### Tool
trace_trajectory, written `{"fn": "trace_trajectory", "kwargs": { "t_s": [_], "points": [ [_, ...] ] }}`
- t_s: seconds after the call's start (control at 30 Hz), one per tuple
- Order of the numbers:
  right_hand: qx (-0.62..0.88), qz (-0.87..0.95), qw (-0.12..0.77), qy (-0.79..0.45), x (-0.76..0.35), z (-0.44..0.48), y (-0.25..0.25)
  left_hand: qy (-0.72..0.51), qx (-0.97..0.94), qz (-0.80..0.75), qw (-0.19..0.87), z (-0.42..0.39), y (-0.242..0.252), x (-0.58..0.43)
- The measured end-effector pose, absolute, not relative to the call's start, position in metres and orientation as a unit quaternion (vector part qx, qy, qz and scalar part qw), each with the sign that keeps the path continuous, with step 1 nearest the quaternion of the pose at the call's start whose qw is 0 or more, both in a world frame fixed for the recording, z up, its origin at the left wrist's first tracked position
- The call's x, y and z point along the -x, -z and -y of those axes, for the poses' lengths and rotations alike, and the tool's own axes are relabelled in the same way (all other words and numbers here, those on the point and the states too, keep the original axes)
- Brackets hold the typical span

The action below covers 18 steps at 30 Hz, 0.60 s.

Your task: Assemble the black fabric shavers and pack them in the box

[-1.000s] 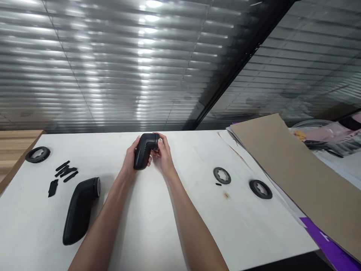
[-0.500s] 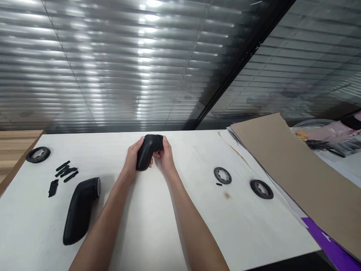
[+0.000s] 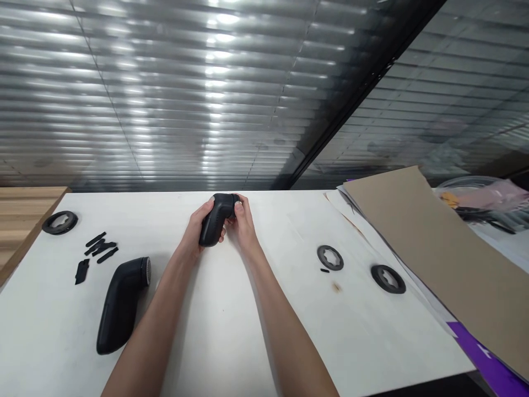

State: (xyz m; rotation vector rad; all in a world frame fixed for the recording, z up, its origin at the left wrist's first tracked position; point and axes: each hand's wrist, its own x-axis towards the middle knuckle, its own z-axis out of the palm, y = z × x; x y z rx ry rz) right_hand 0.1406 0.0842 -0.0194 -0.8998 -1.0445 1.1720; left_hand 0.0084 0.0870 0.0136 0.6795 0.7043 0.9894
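Observation:
Both my hands hold a black lint shaver (image 3: 214,219) above the far middle of the white table (image 3: 231,331). My left hand (image 3: 193,231) wraps round its handle. My right hand (image 3: 243,225) is closed on its round head, fingertips pressed on the rim. A second black lint shaver (image 3: 120,303) lies on the table at the left, its mesh head facing right. Beyond it lie several small black plastic pieces (image 3: 99,247) and a black ring (image 3: 60,221).
Two more black rings (image 3: 330,257) (image 3: 387,278) lie to the right, with a tiny black piece (image 3: 324,270) beside the nearer one. A brown cardboard sheet (image 3: 438,259) overlaps papers at the right edge. A wooden surface (image 3: 20,212) adjoins the table's left.
The shaver in my hands has tilted slightly and my right fingers have shifted on its head. The view has moved a little; nothing on the table has moved.

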Motion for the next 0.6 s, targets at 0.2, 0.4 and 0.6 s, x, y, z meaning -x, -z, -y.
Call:
{"fn": "trace_trajectory", "kwargs": {
  "t_s": [0.2, 0.4, 0.6],
  "points": [
    [0.382, 0.445, 0.632, -0.507, -0.141, -0.083, 0.024, -0.447, -0.286, -0.322, 0.784, -0.089, -0.015, -0.008],
    [0.4, 0.451, 0.606, -0.519, -0.143, -0.081, 0.022, -0.413, -0.196, -0.311, 0.833, -0.09, -0.028, -0.005],
    [0.416, 0.464, 0.595, -0.508, -0.145, -0.079, 0.018, -0.408, -0.175, -0.321, 0.836, -0.088, -0.037, -0.005]
  ]
}}
